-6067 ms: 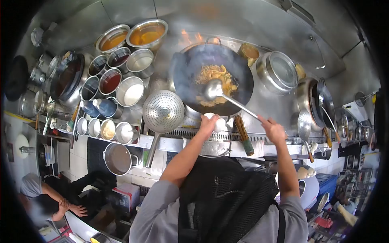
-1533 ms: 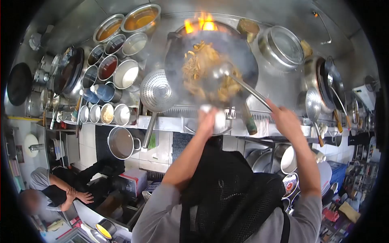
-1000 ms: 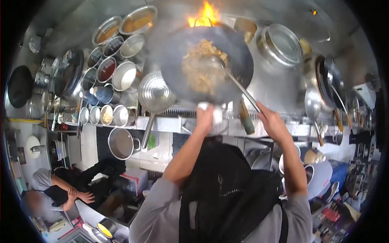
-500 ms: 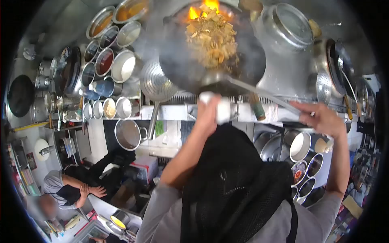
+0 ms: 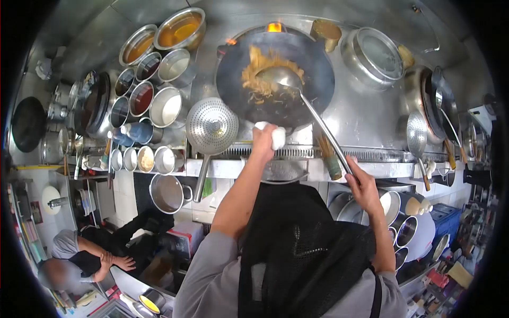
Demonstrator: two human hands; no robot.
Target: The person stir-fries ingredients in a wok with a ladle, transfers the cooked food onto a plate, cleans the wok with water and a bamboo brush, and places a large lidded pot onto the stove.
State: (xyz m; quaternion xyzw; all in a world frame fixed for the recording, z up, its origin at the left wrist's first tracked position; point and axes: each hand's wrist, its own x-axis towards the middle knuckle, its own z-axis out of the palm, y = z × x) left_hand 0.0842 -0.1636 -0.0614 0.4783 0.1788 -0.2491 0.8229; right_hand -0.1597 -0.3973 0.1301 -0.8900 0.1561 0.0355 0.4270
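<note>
A dark wok [image 5: 238, 98] sits over the burner with browned, sliced food [image 5: 257, 66] in it, smeared by motion. My left hand [image 5: 263, 142] is closed around a folded white cloth [image 5: 277, 138] at the wok's near rim; whatever the cloth covers there is hidden. My right hand [image 5: 361, 183] grips the long handle of a steel ladle [image 5: 324, 127]. The ladle's bowl rests among the food in the wok. Orange flame shows behind the far rim.
Left of the wok lies a perforated strainer [image 5: 212, 127], beside several steel pots of sauces and liquids [image 5: 141, 99]. A bamboo brush [image 5: 330, 159] leans at the counter edge. At right stands a lidded pot [image 5: 376, 55]. Another person [image 5: 90, 254] is at lower left, arms crossed.
The food has dropped from a tossed heap back into the wok. My right hand has moved left and down, and the ladle's bowl has gone up into the food. The flames are smaller.
</note>
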